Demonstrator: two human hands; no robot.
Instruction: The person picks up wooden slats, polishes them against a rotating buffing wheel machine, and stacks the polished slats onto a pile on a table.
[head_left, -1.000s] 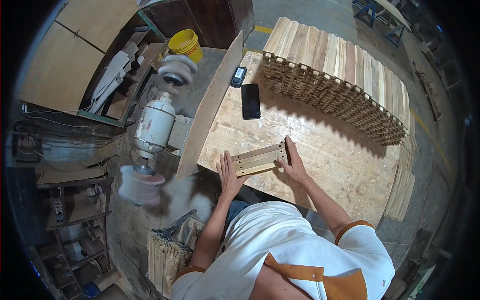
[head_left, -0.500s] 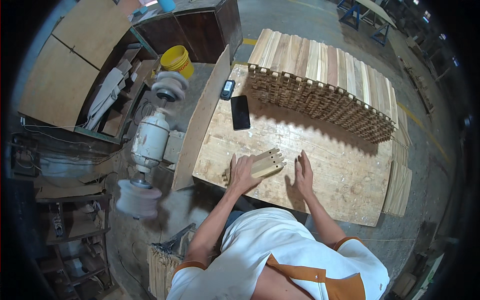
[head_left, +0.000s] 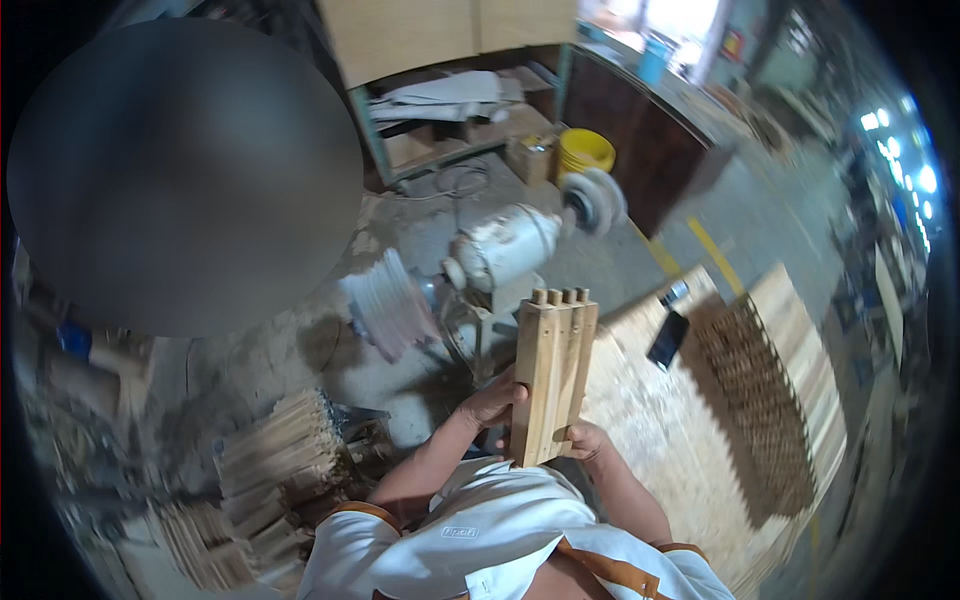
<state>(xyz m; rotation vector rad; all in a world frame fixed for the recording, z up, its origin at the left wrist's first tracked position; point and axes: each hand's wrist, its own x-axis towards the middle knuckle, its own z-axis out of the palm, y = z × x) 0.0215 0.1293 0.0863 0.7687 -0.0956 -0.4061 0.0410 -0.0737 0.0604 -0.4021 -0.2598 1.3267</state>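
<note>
Upright in front of my chest stands a bundle of light wooden slats (head_left: 548,385), with several round pegs at its top ends. My left hand (head_left: 493,403) is closed around its left side near the lower half. My right hand (head_left: 586,441) grips the lower right edge, thumb against the wood. The hidden fingers behind the bundle cannot be made out. Ahead and to the left of it is a buffing machine (head_left: 505,245) with a white motor. Its ribbed near wheel (head_left: 395,305) and pale far wheel (head_left: 594,202) look blurred.
On my right, the worktable (head_left: 650,450) bears a black phone (head_left: 667,340), a small dark device (head_left: 675,292) and a long stack of slats (head_left: 755,400). More wood pieces (head_left: 275,440) are piled at left. A yellow bucket (head_left: 586,152) stands far ahead. A round blur covers the upper left.
My view has turned left toward the buffing machine. The slat bundle has come up off the table and now stands upright; my right hand, empty before, has joined the left on it.
</note>
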